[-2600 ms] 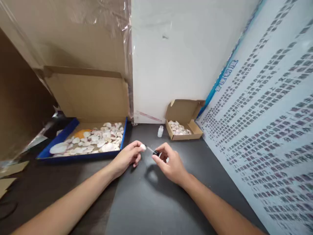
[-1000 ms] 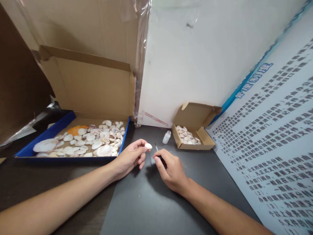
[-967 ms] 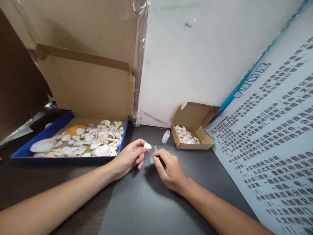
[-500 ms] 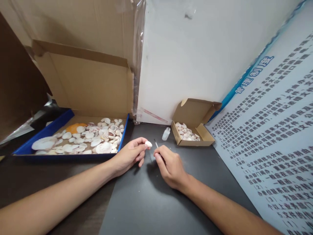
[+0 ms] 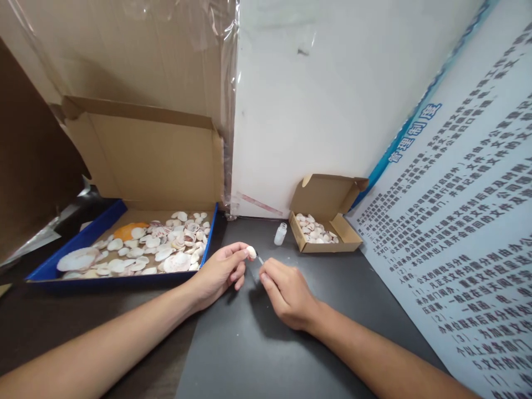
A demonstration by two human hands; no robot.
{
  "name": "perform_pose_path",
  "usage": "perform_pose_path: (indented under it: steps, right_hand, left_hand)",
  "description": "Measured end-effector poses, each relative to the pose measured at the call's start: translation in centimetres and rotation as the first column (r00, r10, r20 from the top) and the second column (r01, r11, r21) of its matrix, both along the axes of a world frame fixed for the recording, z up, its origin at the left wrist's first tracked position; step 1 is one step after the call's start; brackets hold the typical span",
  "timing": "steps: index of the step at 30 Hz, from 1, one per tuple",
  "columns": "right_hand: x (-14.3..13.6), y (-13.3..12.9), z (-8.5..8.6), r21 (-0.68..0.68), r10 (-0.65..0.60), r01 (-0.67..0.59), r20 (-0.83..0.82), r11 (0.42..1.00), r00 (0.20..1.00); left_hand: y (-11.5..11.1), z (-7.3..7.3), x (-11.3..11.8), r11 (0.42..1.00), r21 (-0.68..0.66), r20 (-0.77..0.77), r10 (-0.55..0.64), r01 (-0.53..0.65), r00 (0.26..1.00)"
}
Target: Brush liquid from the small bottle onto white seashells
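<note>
Left hand: we find the left hand [image 5: 220, 274] at the centre of the frame, pinching a small white shell [image 5: 251, 252] between thumb and fingertips, the other fingers loosely curled
Right hand: we see the right hand [image 5: 291, 293], just right of centre, gripping a thin brush [image 5: 260, 259]; its fingers hide the handle
Held shell: we place it mid-frame, raised above the dark tabletop [image 5: 233, 343]
Brush tip: we note a change here, as the dark tip stands apart from the shell half a second ago and now reaches its edge; we cannot tell whether it presses or only borders it
Bearing on the work: we judge that the brush is now being applied to the shell, or is at the point of contact
Bottle: we record a small clear bottle [image 5: 280, 235] beyond the hands, with pale contents and no cap visible on its neck
Large box: we log an open box with blue walls [image 5: 100, 223] at left, holding many loose shells [image 5: 177, 262] and an orange piece [image 5: 129, 229]
Small carton: we log an open brown carton [image 5: 332, 248] right of the bottle, with a shell pile [image 5: 313, 228] toward its left side
</note>
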State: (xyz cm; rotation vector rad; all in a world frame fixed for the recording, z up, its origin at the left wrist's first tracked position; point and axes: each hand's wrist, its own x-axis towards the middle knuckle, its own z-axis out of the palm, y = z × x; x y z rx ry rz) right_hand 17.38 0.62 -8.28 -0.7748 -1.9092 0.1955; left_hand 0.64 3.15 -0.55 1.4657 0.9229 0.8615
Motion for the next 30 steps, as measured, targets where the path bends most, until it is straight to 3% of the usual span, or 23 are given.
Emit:
perform_pose_path:
  steps: [5,9,13,18,22,26,30]
  right_hand:
    - [-0.07,-0.19,0.03,0.041,0.055,-0.056,0.019,0.998,0.998]
    - [-0.17,-0.31,-0.03,0.02,-0.007,0.007,0.003,1.0,1.0]
    - [-0.17,-0.23,-0.07,0.043,0.05,-0.049,-0.021,0.998,0.999]
    - [-0.09,0.11,-0.02,-0.009,-0.052,0.051,-0.109,0.999,0.993]
    - [-0.15,0.09,0.0,0.036,0.041,-0.038,-0.072,0.999,0.997]
    - [-0.31,0.14,-0.11,-0.023,-0.077,0.076,-0.092,0.997,0.993]
    - [-0.36,0.18,-0.22,0.032,0.015,-0.012,-0.071,0.999,0.997]
  left_hand:
    - [-0.03,0.03,0.04,1.0,-0.007,0.026,0.018,-0.018,1.0]
    - [-0.02,0.05,0.05,1.0,-0.016,0.044,0.02,-0.019,0.999]
    - [-0.08,0.11,0.05,0.999,-0.039,0.057,0.031,-0.029,0.998]
    - [-0.19,0.24,0.13,0.998,-0.047,0.061,0.034,-0.031,0.998]
    - [-0.21,0.27,0.17,0.998,-0.06,0.059,0.029,-0.026,0.998]
    - [-0.16,0.17,0.04,0.998,-0.063,0.049,0.005,-0.002,0.999]
    - [-0.14,0.13,-0.04,0.998,-0.065,0.049,-0.002,0.006,0.999]
